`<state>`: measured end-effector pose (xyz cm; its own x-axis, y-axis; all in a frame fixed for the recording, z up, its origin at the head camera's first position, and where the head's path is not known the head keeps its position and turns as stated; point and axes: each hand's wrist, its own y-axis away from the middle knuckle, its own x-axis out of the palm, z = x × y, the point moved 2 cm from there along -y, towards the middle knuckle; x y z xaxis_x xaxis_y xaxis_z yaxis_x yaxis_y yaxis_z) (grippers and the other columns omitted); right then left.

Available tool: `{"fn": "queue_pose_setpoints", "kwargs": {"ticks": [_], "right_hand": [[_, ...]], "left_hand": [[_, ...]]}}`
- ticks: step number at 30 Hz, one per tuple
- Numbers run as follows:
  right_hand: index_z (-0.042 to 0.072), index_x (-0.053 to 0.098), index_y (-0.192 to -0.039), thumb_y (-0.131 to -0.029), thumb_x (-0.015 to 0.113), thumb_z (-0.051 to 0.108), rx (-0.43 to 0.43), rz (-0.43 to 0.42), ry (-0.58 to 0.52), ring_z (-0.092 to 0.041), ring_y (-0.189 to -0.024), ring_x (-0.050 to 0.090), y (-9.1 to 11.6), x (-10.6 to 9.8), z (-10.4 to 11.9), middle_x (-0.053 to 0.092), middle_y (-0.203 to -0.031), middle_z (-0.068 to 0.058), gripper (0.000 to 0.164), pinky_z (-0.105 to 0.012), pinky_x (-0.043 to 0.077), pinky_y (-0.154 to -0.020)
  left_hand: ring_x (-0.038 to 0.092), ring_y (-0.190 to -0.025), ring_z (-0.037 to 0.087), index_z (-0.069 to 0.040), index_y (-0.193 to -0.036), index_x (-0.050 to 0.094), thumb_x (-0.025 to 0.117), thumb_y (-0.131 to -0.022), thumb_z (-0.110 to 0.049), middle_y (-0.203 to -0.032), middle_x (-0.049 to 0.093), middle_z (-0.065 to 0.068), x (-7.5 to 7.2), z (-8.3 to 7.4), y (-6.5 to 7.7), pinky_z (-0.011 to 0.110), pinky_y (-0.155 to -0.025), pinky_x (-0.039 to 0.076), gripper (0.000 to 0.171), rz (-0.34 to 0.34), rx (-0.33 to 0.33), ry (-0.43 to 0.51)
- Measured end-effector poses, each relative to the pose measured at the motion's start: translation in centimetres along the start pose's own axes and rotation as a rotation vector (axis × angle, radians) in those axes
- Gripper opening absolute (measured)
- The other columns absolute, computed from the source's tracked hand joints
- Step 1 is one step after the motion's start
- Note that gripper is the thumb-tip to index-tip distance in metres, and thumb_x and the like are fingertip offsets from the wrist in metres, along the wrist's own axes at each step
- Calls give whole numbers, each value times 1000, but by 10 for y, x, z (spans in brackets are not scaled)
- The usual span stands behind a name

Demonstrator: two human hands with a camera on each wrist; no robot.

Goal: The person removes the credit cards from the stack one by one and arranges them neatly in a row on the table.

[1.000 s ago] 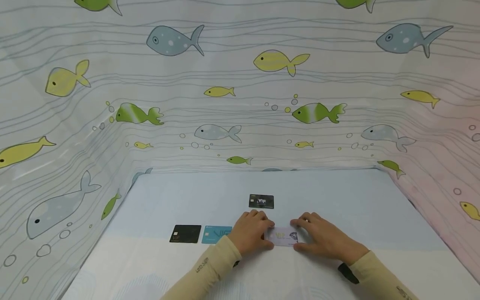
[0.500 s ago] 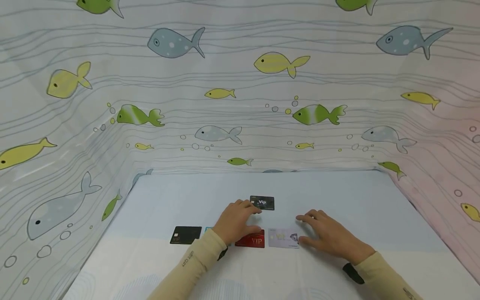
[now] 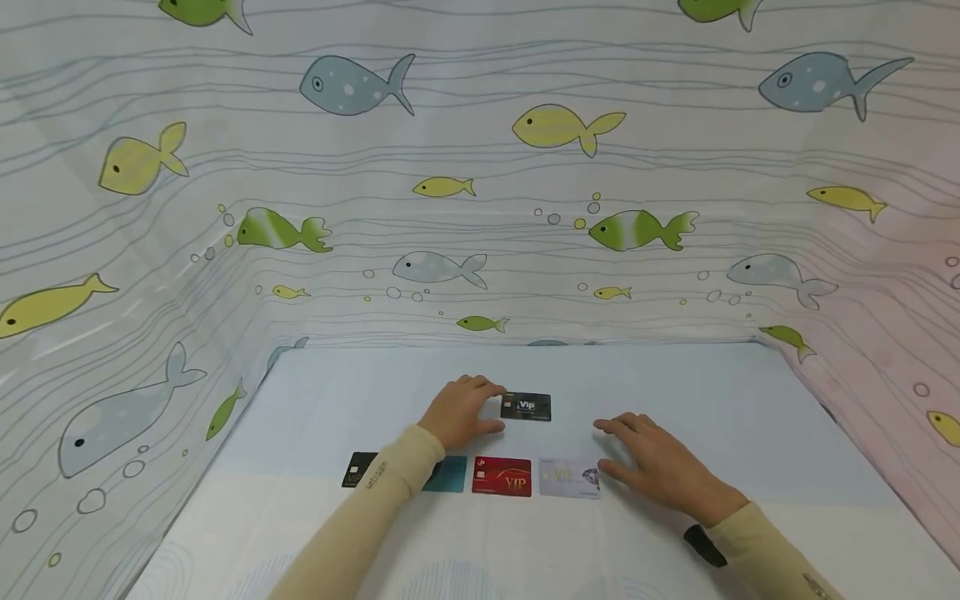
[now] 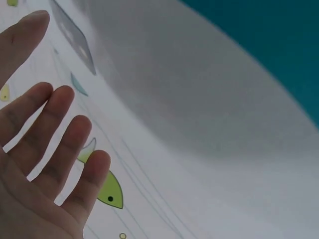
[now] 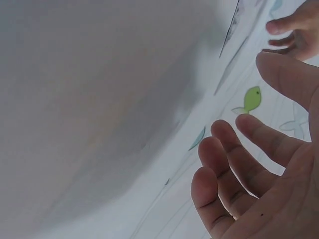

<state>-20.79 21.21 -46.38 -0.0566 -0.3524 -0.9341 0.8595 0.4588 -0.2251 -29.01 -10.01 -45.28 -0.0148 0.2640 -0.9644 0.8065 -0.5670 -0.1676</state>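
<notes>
A black card marked "Vip" lies by itself at the back. My left hand is at its left edge, thumb and fingers apart with nothing gripped. Whether the fingertip touches this card, I cannot tell. In the left wrist view the fingers of the left hand are loosely spread. Nearer, a row holds a black card, a teal card, a red card and a lilac card. My left sleeve partly covers the first two. My right hand hovers just right of the lilac card, fingers relaxed.
The cards lie on a pale blue and white table cover. Behind and on both sides rises a white curtain printed with fish and wavy lines.
My left hand has moved away from the lilac card, left and back to the black "Vip" card, uncovering the red card. The right hand has let go of the lilac card and drawn slightly right.
</notes>
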Motion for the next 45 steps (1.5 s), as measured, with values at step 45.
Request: {"fn": "queue_pose_setpoints", "kwargs": {"ticks": [45], "right_hand": [[3, 57, -140, -91, 78, 31, 127, 230, -155, -19, -97, 52, -102, 35, 11, 55, -116, -8, 61, -38, 50, -89]], "left_hand": [[60, -106, 19, -20, -136, 66, 83, -83, -43, -120, 63, 1, 10, 2, -41, 40, -92, 53, 60, 242, -169, -37]]}}
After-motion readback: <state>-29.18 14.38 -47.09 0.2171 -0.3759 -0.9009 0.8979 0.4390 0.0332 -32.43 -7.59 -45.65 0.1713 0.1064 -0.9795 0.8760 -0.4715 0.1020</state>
